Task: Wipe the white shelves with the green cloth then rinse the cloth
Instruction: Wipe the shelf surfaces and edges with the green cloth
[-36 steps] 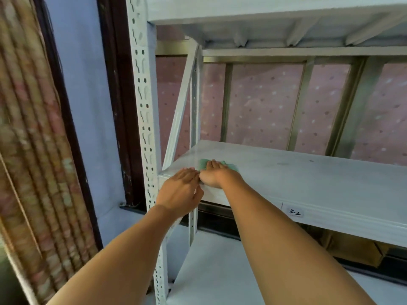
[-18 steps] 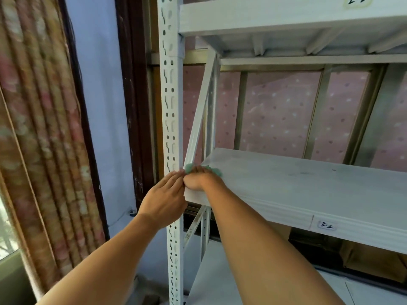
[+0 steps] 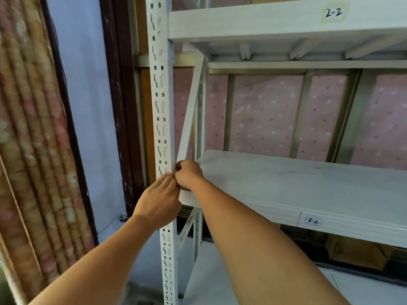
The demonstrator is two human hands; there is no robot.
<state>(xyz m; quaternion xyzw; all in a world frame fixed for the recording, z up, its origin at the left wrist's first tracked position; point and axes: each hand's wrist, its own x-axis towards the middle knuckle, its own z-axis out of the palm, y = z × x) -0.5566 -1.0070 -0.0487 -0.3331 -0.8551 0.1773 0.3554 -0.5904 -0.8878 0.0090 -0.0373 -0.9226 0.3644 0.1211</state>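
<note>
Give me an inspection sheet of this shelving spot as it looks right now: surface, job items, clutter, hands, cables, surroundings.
surface: white shelf labelled 3-2, faint dark smudges on top.
job's things: green cloth not visible, likely bunched inside the right hand's grip; upper shelf labelled 2-2 above.
clutter: cardboard box under the 3-2 shelf.
grippers: right hand curled at the shelf's left front corner; left hand, fingers straight, touching it beside the perforated post.
cables: thin cord-like line low on the wall; cannot tell what.
surroundings: patterned curtain on the left, pink dotted backing behind.
</note>
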